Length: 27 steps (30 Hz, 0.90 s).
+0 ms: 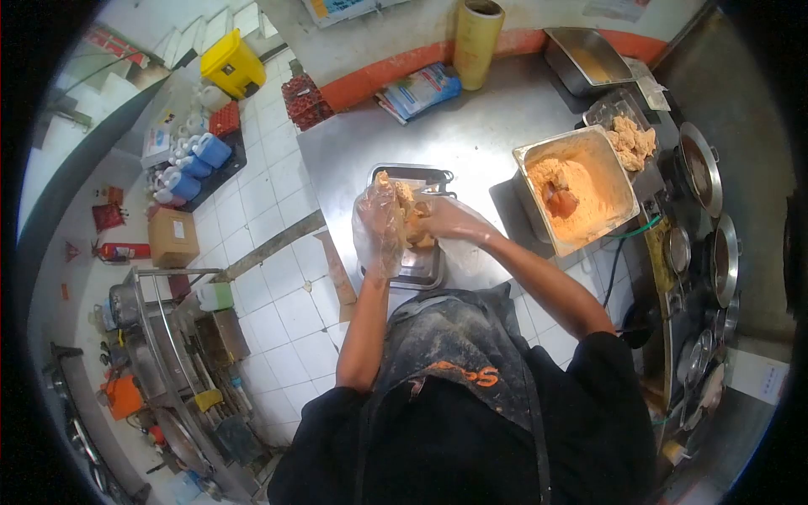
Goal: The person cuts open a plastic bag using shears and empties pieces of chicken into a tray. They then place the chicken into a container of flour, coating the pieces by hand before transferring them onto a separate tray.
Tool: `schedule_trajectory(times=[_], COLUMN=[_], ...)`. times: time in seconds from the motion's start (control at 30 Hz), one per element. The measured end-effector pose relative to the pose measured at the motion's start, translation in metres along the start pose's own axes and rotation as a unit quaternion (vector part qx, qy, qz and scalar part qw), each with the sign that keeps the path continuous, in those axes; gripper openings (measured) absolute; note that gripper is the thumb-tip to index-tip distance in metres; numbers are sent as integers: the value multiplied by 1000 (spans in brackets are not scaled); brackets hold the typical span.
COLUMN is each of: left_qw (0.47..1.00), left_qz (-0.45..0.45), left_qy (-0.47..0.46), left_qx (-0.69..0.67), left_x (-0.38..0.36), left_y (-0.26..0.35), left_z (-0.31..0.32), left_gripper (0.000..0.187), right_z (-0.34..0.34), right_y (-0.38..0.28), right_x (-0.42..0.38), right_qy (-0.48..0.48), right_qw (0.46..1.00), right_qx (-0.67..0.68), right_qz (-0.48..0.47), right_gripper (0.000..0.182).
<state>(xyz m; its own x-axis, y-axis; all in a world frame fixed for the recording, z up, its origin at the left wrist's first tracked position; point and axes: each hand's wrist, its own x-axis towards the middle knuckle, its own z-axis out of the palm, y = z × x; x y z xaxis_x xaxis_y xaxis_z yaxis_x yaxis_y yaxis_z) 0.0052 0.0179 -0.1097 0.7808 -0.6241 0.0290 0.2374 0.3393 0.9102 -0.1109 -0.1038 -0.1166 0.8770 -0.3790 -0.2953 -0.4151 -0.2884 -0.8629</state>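
My left hand (379,223), covered in loose clear plastic, is closed beside a lumpy crumb-coated piece of food (405,195). The plastic blurs its fingers. My right hand (446,219) reaches in from the other side, its fingers bent around the coated food; clear plastic hangs at its wrist. Both hands are above a shallow metal tray (425,276) on the steel table (480,143). What lies inside the tray is mostly hidden by my hands.
Right of my hands, a deep metal pan (524,160) holds orange breading with a reddish-brown piece (562,204) in it. Behind it are a clear container of coated pieces (629,141) and another metal pan (589,61). A yellow film roll (478,42) stands near the wall. Metal pans (703,168) line the right.
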Motion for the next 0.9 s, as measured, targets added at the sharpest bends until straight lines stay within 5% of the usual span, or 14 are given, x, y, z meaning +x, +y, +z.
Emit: schedule_trajectory(times=[0.07, 0.13, 0.17, 0.2, 0.23, 0.27, 0.33, 0.5, 0.57, 0.6, 0.73, 0.8, 0.83, 0.9], left_qw=[999, 947, 947, 834, 660, 676, 709, 811, 977, 954, 980, 825, 825, 837], left_qz=[-32, 102, 100, 290, 464, 454, 453, 370, 69, 155, 79, 294, 296, 280], left_qy=[6, -52, -59, -56, -46, -58, -61, -27, -47, -73, -11, -12, -12, -53], left_qx=[-33, 302, 300, 466, 590, 577, 537, 452, 194, 245, 185, 482, 481, 466], left_x=[-1, -2, 1, 7, 14, 16, 11, -2, -9, -8, -14, -11, -9, -8], left_y=[7, 21, 18, 9, -2, -18, -11, 23, 46, 49, 53, 43, 42, 44], left_z=[-5, -10, -14, -17, -19, -26, -15, 3, 16, 13, 20, 16, 13, 4], left_gripper=[25, 35, 35, 32, 31, 45, 41, 32, 27, 24, 19, 22, 22, 27], right_z=[7, 19, 25, 30, 30, 29, 29, 34, 37, 32, 44, 46, 45, 16], right_y=[-5, 4, 7, 7, 7, -1, -20, -31, -33, -38, -26, -17, -11, -51], right_x=[6, 21, 25, 28, 32, 33, 35, -5, -9, -15, 11, 23, 25, -7], right_qy=[22, 6, 12, 32, 55, 70, 36, 166, 379, 336, 296, 348, 350, 277], right_qw=[1000, 995, 995, 994, 991, 990, 935, 976, 887, 907, 893, 765, 763, 887], right_qx=[-12, -85, -83, -100, -120, -121, -346, -138, -146, -104, -260, -479, -480, -243], right_qz=[2, 47, 52, 14, -22, -11, 72, 11, -219, -230, -217, -254, -254, -278], right_gripper=[57, 57, 57, 57, 57, 57, 39, 34, 26, 17, 7, 7, 7, 9])
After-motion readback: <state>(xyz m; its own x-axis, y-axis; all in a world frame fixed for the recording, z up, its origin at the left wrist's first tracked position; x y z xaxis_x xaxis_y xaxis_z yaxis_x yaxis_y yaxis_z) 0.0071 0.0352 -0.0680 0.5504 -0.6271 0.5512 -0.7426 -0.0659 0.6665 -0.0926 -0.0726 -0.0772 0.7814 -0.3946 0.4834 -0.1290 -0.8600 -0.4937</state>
